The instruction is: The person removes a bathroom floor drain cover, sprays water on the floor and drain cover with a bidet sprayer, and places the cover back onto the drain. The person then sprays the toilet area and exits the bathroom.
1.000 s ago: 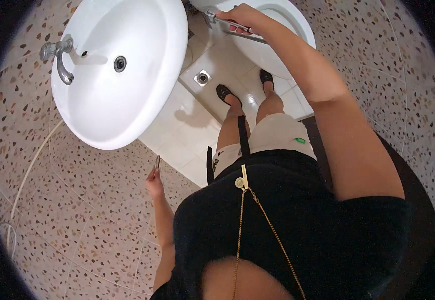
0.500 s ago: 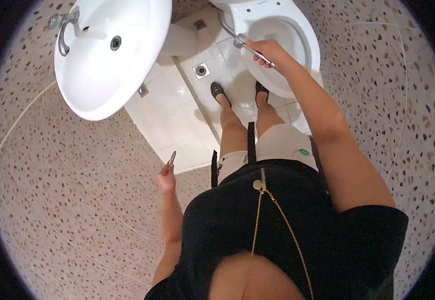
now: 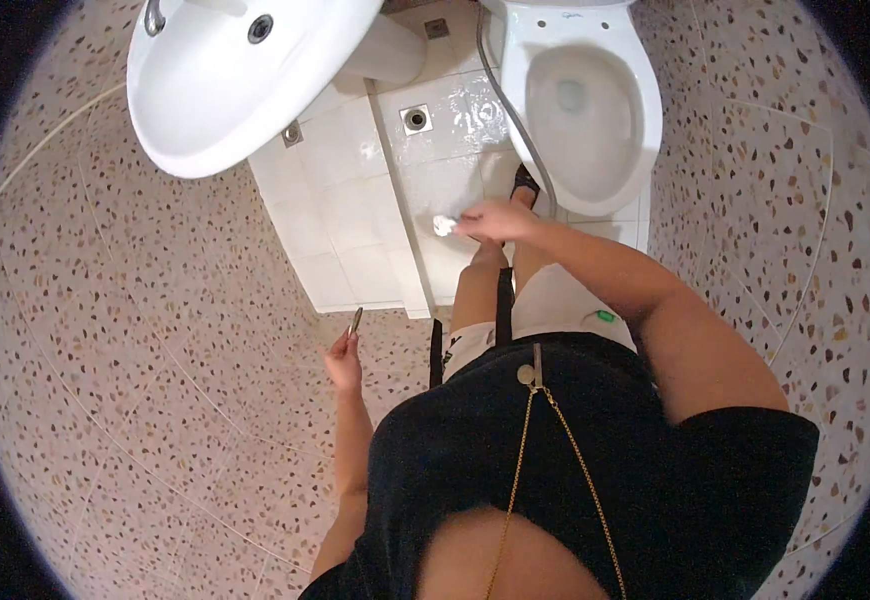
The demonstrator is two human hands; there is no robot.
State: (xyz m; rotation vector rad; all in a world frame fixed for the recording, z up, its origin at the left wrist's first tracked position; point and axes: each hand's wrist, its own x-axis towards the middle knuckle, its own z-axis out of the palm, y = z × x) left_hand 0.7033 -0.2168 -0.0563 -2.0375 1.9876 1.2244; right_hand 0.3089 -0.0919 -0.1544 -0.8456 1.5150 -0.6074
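My right hand (image 3: 500,218) is closed round a hand sprayer (image 3: 444,226), held level above my feet and aimed left. Its head looks bright white, and the fingers cover most of the handle. A grey hose (image 3: 515,118) runs from beside the toilet (image 3: 651,125) down to my right wrist. Lower left, my left hand (image 3: 343,362) pinches a slim, shiny metallic object (image 3: 356,320) whose kind I cannot make out. The toilet's lid is not in view, and its bowl lies uncovered beyond my right hand.
A white washbasin (image 3: 205,110) with a chrome tap (image 3: 154,18) stands at the upper left. Wet white tiles hold a square floor drain (image 3: 415,120). A low tiled ledge (image 3: 355,230) runs along the left. Speckled walls (image 3: 155,350) rise on both sides.
My right hand has drawn the sprayer back from over the toilet bowl, toward me and to the left. The hose now stretches along the toilet's side. My left hand keeps its pinch.
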